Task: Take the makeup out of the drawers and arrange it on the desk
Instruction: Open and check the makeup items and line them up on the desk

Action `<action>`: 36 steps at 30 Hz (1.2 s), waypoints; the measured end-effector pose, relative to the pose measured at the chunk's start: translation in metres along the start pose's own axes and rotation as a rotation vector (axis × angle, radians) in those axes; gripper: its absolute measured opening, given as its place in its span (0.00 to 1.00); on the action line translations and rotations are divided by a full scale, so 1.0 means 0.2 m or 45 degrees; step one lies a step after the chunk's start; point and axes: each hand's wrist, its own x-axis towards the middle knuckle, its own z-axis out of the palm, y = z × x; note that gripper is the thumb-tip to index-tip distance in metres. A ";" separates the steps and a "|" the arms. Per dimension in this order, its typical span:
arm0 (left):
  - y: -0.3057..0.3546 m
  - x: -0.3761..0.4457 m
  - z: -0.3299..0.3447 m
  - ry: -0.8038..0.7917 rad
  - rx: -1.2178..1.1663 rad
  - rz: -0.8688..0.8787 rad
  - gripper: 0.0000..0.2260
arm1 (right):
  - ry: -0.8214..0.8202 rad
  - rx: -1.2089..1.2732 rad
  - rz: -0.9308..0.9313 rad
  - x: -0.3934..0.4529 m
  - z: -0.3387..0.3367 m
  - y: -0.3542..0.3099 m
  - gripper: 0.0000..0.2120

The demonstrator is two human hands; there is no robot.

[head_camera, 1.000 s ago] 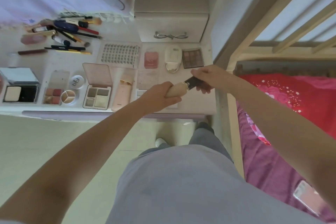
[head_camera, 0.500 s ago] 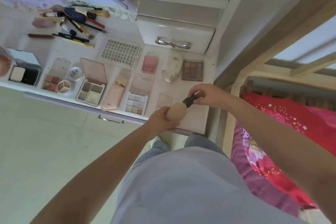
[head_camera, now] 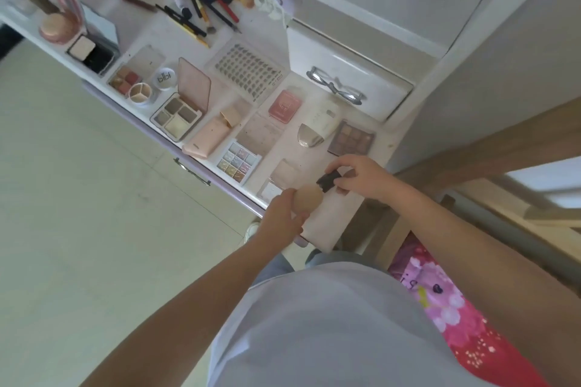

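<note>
I hold a beige foundation bottle [head_camera: 309, 198] over the desk's front right corner. My left hand [head_camera: 283, 220] grips its body. My right hand [head_camera: 361, 177] pinches its black cap [head_camera: 327, 181]. Whether the cap is still joined to the bottle is unclear. The white desk [head_camera: 327, 229] carries several open palettes, among them a pastel one [head_camera: 239, 162], a brown one [head_camera: 352, 138] and a beige quad palette [head_camera: 177, 116]. A pink compact [head_camera: 284, 105] and a pink case [head_camera: 209, 135] lie between them. Brushes and pencils [head_camera: 204, 0] are piled at the back.
A shut white drawer with a silver bow handle [head_camera: 334, 86] stands at the back right of the desk. A drawer handle [head_camera: 191, 171] shows under the desk's front edge. A bed with a red and pink floral cover [head_camera: 456, 317] lies to my right. Pale floor tiles spread to the left.
The view has tilted and swung, so the desk now runs diagonally. Both hands stayed on the bottle and cap near the desk's front right corner, the right hand shifting around the cap.
</note>
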 end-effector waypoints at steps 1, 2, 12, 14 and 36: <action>0.00 0.00 0.01 0.009 0.006 0.001 0.22 | -0.006 -0.002 -0.016 -0.01 -0.01 0.00 0.11; 0.01 0.00 0.01 0.008 0.031 0.004 0.22 | -0.011 -0.002 -0.042 -0.02 -0.02 -0.01 0.11; 0.13 0.12 -0.08 -0.011 0.326 0.136 0.24 | 0.116 -0.008 -0.333 -0.10 -0.08 -0.08 0.17; 0.12 0.14 -0.11 -0.046 0.265 0.180 0.23 | 0.088 0.138 -0.330 -0.11 -0.08 -0.06 0.21; 0.08 0.21 -0.32 -0.316 0.551 0.461 0.22 | 0.419 -0.781 0.159 0.14 -0.08 0.02 0.34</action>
